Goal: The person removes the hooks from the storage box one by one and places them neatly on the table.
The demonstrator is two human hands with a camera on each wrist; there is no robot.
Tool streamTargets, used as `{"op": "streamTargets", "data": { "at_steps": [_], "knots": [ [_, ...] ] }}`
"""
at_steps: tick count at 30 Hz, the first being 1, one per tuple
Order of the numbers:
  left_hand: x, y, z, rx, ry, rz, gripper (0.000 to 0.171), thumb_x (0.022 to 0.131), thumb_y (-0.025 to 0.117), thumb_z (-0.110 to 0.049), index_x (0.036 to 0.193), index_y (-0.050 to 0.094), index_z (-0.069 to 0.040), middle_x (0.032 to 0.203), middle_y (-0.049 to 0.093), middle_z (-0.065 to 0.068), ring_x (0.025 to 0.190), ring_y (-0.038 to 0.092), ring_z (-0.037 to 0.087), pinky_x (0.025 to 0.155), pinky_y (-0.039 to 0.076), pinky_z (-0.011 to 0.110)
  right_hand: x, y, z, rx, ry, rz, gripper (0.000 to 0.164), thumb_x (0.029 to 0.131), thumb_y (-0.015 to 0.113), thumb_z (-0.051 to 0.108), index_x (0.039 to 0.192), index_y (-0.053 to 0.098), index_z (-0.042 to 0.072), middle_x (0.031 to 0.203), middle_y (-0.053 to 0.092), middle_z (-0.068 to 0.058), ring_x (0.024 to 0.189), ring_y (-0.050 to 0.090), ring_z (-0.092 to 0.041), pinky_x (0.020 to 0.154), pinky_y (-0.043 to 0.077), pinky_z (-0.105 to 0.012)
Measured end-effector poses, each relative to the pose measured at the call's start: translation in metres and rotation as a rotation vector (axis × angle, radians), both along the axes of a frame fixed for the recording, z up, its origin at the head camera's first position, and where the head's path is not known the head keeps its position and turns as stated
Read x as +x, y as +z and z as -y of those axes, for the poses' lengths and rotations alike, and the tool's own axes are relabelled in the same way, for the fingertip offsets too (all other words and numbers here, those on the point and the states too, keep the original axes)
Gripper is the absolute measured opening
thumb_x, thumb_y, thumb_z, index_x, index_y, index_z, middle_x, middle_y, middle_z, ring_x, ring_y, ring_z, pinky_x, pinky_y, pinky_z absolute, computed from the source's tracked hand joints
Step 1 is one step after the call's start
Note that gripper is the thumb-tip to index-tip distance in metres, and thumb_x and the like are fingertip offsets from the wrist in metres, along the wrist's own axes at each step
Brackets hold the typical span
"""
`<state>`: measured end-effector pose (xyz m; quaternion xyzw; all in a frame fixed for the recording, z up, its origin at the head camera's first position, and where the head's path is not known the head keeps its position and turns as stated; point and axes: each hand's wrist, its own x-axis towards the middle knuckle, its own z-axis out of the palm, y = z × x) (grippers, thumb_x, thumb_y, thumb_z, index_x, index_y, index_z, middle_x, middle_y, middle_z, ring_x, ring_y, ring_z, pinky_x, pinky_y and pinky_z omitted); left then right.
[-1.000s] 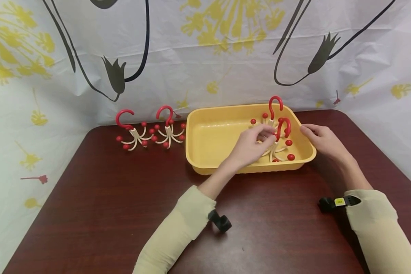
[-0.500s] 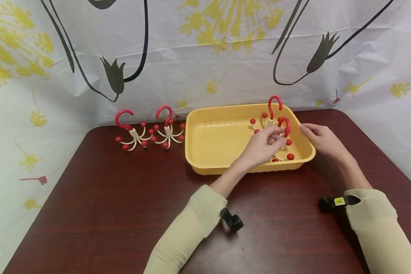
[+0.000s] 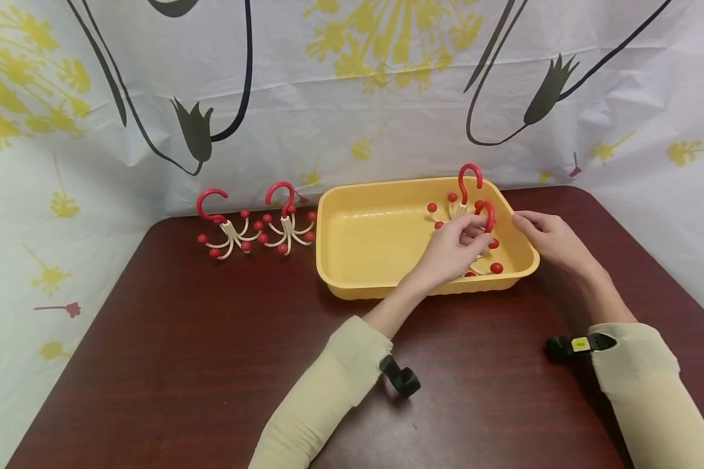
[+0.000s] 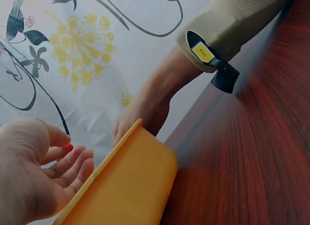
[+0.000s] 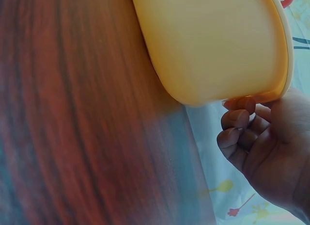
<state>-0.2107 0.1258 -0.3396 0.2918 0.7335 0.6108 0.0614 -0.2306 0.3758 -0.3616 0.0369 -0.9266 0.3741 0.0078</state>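
Left hand [image 3: 452, 252]: fingers bent, thumb and index nearly closed, pinching front hanger [image 3: 490, 217] near base of its red hook; lower part mostly hidden behind hand. Front hanger is inside yellow tray [image 3: 364, 251], right end, near rear hanger [image 3: 461, 210]. Right hand [image 3: 557, 242]: fingers curled, gripping tray's right rim. Outer hanger [image 3: 229, 230] and inner hanger [image 3: 288, 225] on worktop [image 3: 211, 352], left of tray.

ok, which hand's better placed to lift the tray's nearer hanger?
Probably the left hand: it's at the red hook of that hanger, while the right hand is gripping the yellow tray.
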Motion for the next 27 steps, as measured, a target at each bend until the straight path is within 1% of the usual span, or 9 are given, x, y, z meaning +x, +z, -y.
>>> {"op": "streamTargets", "data": {
  "at_steps": [4,6,9,14,16,19,21,23,27],
  "knots": [
    [-0.001,-0.001,0.001,0.003,0.012,-0.010,0.026,0.100,0.064,-0.013,0.123,0.064,0.000,0.097,0.071,0.003,0.079,0.061,0.003,0.070,0.053,0.015,0.000,0.000,0.000,0.005,0.001,-0.001,0.070,0.105,0.043,0.051,0.146,0.046,-0.006,0.128,0.060,-0.030,0.086,0.061,-0.002,0.071,0.048,-0.010],
    [-0.001,-0.001,0.002,-0.004,0.036,-0.031,0.024,0.100,0.065,-0.015,0.118,0.066,0.000,0.097,0.069,0.001,0.080,0.060,0.002,0.072,0.052,0.013,0.000,0.000,0.000,0.007,0.000,0.002,0.070,0.105,0.043,0.052,0.146,0.046,-0.006,0.129,0.060,-0.029,0.086,0.061,-0.002,0.071,0.048,-0.010],
    [-0.002,-0.001,0.003,-0.007,0.084,-0.059,0.020,0.098,0.068,-0.017,0.111,0.069,-0.001,0.091,0.067,-0.001,0.079,0.058,0.002,0.073,0.049,0.012,0.000,0.000,0.000,0.007,-0.003,0.008,0.072,0.105,0.043,0.053,0.147,0.045,-0.005,0.130,0.060,-0.029,0.087,0.060,-0.001,0.071,0.047,-0.009],
    [-0.002,0.001,0.003,0.040,0.132,-0.040,0.016,0.095,0.072,-0.015,0.102,0.070,-0.001,0.083,0.067,-0.001,0.072,0.063,0.006,0.068,0.054,0.014,0.000,0.001,0.000,0.004,-0.005,0.015,0.073,0.104,0.043,0.053,0.147,0.045,-0.006,0.131,0.059,-0.030,0.087,0.060,-0.001,0.071,0.047,-0.009],
    [-0.002,0.003,0.004,0.073,0.140,-0.028,0.014,0.095,0.073,-0.014,0.101,0.070,-0.001,0.082,0.067,-0.001,0.070,0.066,0.010,0.066,0.056,0.017,0.000,0.001,0.000,0.009,-0.004,0.013,0.072,0.104,0.043,0.053,0.147,0.045,-0.005,0.130,0.060,-0.030,0.087,0.061,-0.003,0.071,0.048,-0.009],
    [-0.002,0.006,0.005,0.111,0.152,-0.041,0.013,0.093,0.074,-0.012,0.099,0.070,-0.001,0.081,0.067,0.001,0.069,0.067,0.011,0.066,0.057,0.018,0.000,0.000,0.000,0.015,-0.004,0.016,0.073,0.104,0.043,0.054,0.147,0.045,-0.005,0.129,0.060,-0.029,0.087,0.062,-0.006,0.071,0.048,-0.010],
    [-0.002,0.008,0.006,0.134,0.150,-0.050,0.013,0.093,0.074,-0.011,0.099,0.070,0.001,0.081,0.067,0.002,0.071,0.069,0.017,0.066,0.057,0.019,-0.001,0.000,-0.001,0.019,-0.003,0.024,0.074,0.104,0.042,0.055,0.148,0.044,-0.004,0.130,0.060,-0.029,0.088,0.063,-0.008,0.071,0.048,-0.010],
    [-0.002,0.011,0.008,0.151,0.149,-0.067,0.014,0.093,0.074,-0.010,0.100,0.070,0.001,0.081,0.067,0.003,0.069,0.068,0.013,0.067,0.057,0.019,-0.001,0.000,-0.001,0.019,-0.006,0.031,0.075,0.104,0.042,0.056,0.149,0.044,-0.004,0.131,0.059,-0.029,0.089,0.063,-0.009,0.071,0.048,-0.010],
    [-0.001,0.016,0.013,0.200,0.145,-0.105,0.014,0.093,0.073,-0.007,0.101,0.070,0.003,0.083,0.068,0.006,0.067,0.066,0.009,0.066,0.058,0.021,-0.001,0.000,0.000,0.020,-0.008,0.035,0.075,0.104,0.042,0.056,0.149,0.043,-0.004,0.131,0.060,-0.029,0.089,0.063,-0.009,0.071,0.048,-0.010]
  ]
}}
